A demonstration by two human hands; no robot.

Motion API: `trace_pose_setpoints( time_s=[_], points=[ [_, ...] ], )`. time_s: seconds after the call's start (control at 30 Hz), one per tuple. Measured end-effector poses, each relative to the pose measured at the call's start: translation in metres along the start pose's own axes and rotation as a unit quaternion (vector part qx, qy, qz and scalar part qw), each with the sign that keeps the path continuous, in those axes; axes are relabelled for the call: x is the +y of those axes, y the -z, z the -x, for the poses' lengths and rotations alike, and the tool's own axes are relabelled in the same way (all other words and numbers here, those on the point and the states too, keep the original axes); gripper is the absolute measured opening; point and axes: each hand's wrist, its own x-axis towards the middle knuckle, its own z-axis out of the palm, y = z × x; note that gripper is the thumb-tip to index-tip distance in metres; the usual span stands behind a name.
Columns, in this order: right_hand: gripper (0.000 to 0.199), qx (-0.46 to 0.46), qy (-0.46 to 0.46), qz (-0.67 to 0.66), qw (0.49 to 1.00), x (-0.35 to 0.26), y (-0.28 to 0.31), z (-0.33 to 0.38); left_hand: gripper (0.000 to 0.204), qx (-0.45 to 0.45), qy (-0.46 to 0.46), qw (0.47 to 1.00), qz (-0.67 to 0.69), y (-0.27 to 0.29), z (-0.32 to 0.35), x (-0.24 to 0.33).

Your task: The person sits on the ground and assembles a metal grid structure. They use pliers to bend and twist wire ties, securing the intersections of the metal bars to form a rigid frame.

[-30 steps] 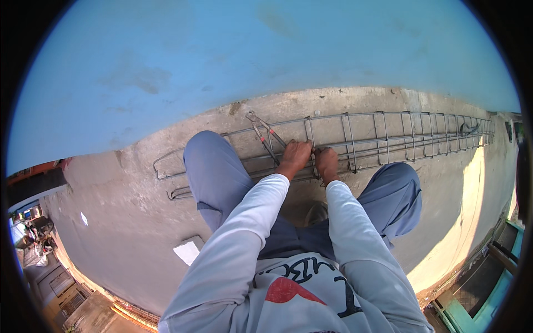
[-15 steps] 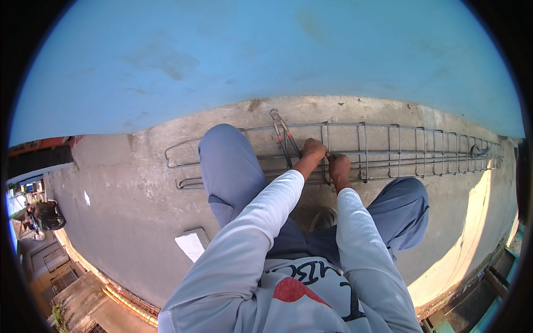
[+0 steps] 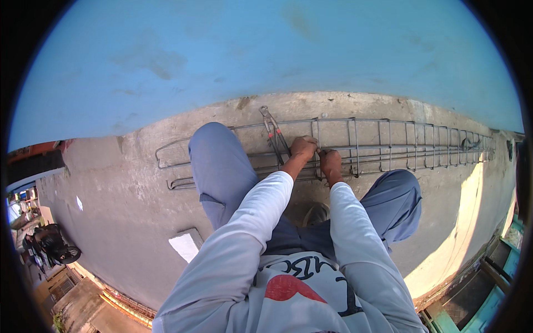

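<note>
A long rebar cage (image 3: 388, 147) of thin steel bars with square stirrups lies on the concrete, reaching away to the right. Both my hands are at one stirrup near its left part, almost touching each other. My left hand (image 3: 303, 147) is closed, with its fingertips against the bars. Just to its right, my right hand (image 3: 331, 162) is also closed, fingers curled at the same joint. Whatever is pinched there is too small and hidden to name. Pincers (image 3: 272, 133) with dark handles and red marks rest across the bars left of my left hand.
My bent knees flank the cage's near side. A blue wall (image 3: 266, 50) rises beyond it. A flat pale piece (image 3: 187, 244) lies on the concrete floor (image 3: 122, 205) at left. A dark coil (image 3: 469, 144) sits on the cage's far right end.
The view has shifted slightly, so the cage, pincers and hands appear a little further left. Both hands stay closed at the same stirrup.
</note>
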Motion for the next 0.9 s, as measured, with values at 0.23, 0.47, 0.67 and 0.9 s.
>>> trace_pose_setpoints(
  time_s=[0.23,0.47,0.67,0.9],
  points=[
    [0.037,-0.012,-0.019,0.0,1.0,0.039,-0.004,-0.01,0.021,-0.03,-0.072,0.991,-0.105,-0.005,0.039,0.027],
    [0.03,-0.127,0.134,0.13,0.974,0.041,-0.001,-0.021,0.017,0.011,-0.241,0.965,-0.106,-0.001,0.039,-0.001],
    [0.009,-0.28,-0.082,0.142,0.946,0.038,0.018,-0.028,0.04,-0.007,-0.212,0.977,-0.017,-0.006,0.04,0.004],
    [0.024,-0.349,0.215,0.364,0.836,-0.013,0.061,-0.032,0.05,0.03,-0.221,0.974,0.023,-0.008,0.038,-0.009]
  ],
)
